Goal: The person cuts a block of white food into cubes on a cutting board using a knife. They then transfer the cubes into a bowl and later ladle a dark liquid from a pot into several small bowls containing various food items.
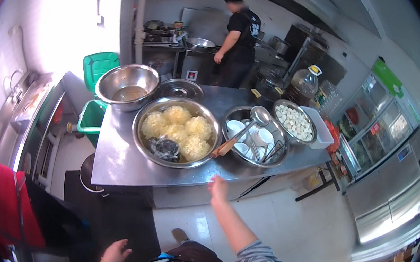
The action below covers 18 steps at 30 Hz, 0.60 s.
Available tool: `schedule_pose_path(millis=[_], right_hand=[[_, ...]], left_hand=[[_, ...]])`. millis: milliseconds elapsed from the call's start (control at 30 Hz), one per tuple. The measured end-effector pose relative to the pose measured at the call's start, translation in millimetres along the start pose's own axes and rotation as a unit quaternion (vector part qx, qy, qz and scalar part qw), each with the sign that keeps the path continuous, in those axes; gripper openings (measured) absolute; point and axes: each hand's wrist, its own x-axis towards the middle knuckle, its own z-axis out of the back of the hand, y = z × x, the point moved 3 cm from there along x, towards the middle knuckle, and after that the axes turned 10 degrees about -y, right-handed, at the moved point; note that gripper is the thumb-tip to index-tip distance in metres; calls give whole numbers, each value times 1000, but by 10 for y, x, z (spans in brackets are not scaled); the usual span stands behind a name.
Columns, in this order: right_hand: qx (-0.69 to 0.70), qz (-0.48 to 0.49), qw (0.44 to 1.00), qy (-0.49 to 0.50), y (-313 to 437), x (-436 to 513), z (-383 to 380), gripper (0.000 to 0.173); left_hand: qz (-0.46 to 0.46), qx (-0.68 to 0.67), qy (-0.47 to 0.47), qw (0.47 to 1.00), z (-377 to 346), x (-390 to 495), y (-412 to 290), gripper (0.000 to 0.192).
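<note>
My right hand (219, 188) hovers at the front edge of the steel table (121, 159), its fingers blurred; whether they are apart I cannot tell. My left hand (117, 254) is low beside my body, empty, with fingers spread. Beyond my right hand stands a steel basin (173, 162) with several pale yellow clumps of noodle-like food (177, 115) and a dark bundle (164, 148) in liquid. Right of it, a steel bowl (282, 158) holds white cups (263, 136) and utensils. A ladle (260, 115) with a wooden handle lies across its rim.
A bowl of white cubes (294, 122), a white plastic tub (319, 133) and a large oil bottle (304, 83) stand at the right. An emptier steel basin (128, 84) and green bin (91, 117) are left. One person (241, 41) stands by the stove; another in red (0, 200) is left.
</note>
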Motion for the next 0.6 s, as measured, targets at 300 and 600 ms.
schedule_pose_path(millis=[300, 600], right_hand=[[-381, 401, 756, -350, 1096, 1582, 438, 18], [-701, 267, 655, -95, 1124, 2688, 660, 23]], left_hand=[[44, 129, 119, 984, -163, 844, -545, 38], [-267, -18, -94, 959, -762, 2195, -2558, 34]])
